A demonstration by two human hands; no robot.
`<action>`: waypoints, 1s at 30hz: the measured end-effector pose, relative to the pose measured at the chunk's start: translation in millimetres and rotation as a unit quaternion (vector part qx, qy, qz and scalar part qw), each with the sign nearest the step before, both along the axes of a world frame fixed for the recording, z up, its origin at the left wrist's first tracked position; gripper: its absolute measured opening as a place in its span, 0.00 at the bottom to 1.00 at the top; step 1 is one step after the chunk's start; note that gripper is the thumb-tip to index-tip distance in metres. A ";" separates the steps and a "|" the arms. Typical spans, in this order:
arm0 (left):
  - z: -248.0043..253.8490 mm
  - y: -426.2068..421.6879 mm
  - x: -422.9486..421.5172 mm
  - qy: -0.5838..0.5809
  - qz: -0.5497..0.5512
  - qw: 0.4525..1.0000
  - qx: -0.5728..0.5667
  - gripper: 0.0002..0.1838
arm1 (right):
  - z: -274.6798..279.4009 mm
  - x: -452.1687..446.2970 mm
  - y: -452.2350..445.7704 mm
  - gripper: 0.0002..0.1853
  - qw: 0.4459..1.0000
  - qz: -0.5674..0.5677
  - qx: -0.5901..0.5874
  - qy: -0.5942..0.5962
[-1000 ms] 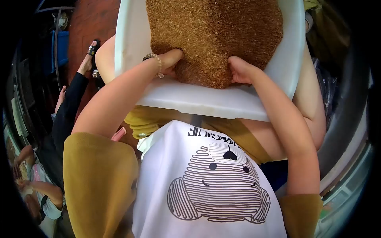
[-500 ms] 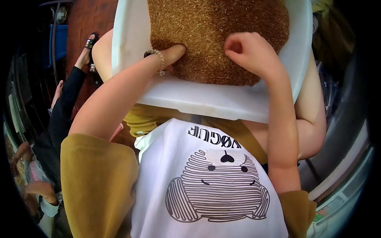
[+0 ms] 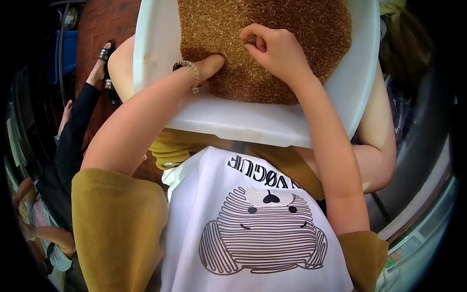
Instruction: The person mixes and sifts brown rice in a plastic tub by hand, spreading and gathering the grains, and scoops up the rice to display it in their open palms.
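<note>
A brown, flecked, fibrous mat [image 3: 214, 29] lies on a white tray-like board [image 3: 248, 121] across the lap. My left hand [image 3: 210, 68], with a beaded bracelet at the wrist, is closed on the mat's near left edge. Its thumb is on top and the other fingers are hidden under the edge. Just above the middle of the mat, my right hand [image 3: 279, 51] is curled, with thumb and index finger brought together. Whatever sits in that pinch is too small to make out.
To the left, another person's leg in dark trousers [image 3: 80, 129] and a sandalled foot [image 3: 106, 51] rest on the red brick floor [image 3: 116, 19]. A blue crate [image 3: 65, 53] stands at the upper left. Dark curved objects line the right side.
My right hand has moved left and slightly up across the mat, still pinched. My left hand keeps its hold on the edge, with the view shifted a little.
</note>
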State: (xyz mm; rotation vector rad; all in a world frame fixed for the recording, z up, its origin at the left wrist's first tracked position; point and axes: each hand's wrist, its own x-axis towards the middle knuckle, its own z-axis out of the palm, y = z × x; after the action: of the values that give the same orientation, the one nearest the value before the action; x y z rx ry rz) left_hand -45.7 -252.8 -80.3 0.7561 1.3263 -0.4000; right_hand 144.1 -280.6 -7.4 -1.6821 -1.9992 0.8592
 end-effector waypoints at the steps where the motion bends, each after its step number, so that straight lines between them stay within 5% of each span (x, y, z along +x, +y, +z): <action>1: 0.7 -0.1 -0.3 0.001 -0.002 1.000 0.001 0.30 | -0.8 -1.0 0.1 0.10 1.000 0.002 0.002 -0.003; 30: 1.6 0.0 -1.9 0.023 -0.053 0.998 0.039 0.36 | -12.8 -3.0 -0.6 0.07 0.989 0.021 0.136 -0.046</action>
State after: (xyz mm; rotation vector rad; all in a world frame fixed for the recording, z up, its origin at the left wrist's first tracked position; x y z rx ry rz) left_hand -47.6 -252.8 -78.7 0.8891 1.3541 -0.4539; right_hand 141.0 -281.2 -20.2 -1.5542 -2.1100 0.5015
